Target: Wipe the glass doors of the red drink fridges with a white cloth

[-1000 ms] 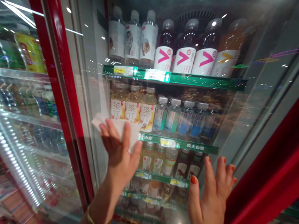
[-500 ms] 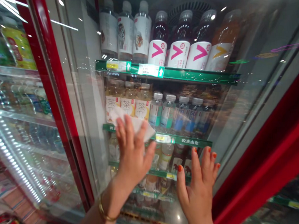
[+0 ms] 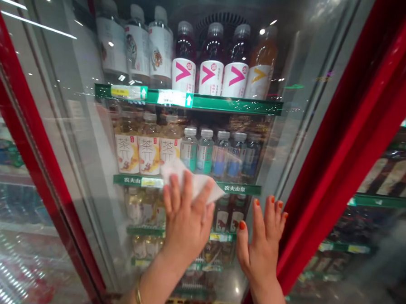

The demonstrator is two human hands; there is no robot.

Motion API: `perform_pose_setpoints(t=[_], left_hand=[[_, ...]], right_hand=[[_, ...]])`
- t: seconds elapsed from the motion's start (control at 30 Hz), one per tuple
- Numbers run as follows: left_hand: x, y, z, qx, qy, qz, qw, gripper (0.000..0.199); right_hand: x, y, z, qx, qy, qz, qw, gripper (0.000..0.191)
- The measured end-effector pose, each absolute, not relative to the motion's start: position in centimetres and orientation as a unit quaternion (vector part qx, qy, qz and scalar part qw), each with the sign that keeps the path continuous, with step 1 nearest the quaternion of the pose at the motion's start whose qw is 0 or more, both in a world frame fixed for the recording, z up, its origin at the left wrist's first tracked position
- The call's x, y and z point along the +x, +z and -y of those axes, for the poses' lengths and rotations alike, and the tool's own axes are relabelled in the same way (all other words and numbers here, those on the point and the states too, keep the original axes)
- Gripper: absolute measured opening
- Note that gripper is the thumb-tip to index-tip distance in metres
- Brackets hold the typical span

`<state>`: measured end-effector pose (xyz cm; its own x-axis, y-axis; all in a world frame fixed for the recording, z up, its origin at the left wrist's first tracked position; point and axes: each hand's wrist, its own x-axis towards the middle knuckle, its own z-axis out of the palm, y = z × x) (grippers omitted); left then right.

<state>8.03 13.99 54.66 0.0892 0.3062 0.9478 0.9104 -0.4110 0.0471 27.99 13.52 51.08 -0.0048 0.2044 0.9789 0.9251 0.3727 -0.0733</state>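
Observation:
My left hand (image 3: 187,219), with a gold bangle (image 3: 141,298) at the wrist, presses a thin white wipe (image 3: 201,183) flat against the glass door (image 3: 274,151) of a drinks cooler. The fingers are stretched over the wipe, whose free part sticks out above and to the right of them. My right hand (image 3: 263,237), with orange-red nails, is spread open at the glass, close to the red door frame (image 3: 327,176). Nothing is in it. Whether its fingertips touch the pane cannot be told.
Behind the glass, bottles with pink V labels (image 3: 212,77) and tea bottles (image 3: 126,152) stand on shelves with green edge strips (image 3: 232,103). Another red frame (image 3: 39,152) runs down the left. More stocked cooler shelves (image 3: 384,202) show at the right.
My left hand and the wipe have moved right across the glass, from the left tea bottles to the middle of the shelf. The right hand is nearer the red frame. The view has shifted right.

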Motion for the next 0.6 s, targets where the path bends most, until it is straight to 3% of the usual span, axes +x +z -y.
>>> perform_pose_setpoints(t=[0.17,0.27,0.4,0.6], left_hand=[[8.3,49.3,-12.3,-0.706,-0.446,0.462,0.299,0.093],[7.0,52.7,-13.0,-0.658,-0.504,0.495,0.26,0.096],[10.4,56.7,-14.1,-0.667,-0.514,0.454,0.292,0.095],[11.6,50.3,-12.7,-0.72,-0.443,0.432,0.315,0.088]], right_hand=[[29.7,49.4,-14.7,-0.435,-0.348,0.613,0.561,0.083],[30.5,48.8,-15.5,-0.398,-0.372,0.61,0.575,0.088],[30.8,48.6,-15.9,-0.377,-0.385,0.61,0.58,0.089],[30.4,49.0,-15.9,-0.392,-0.404,0.612,0.555,0.085]])
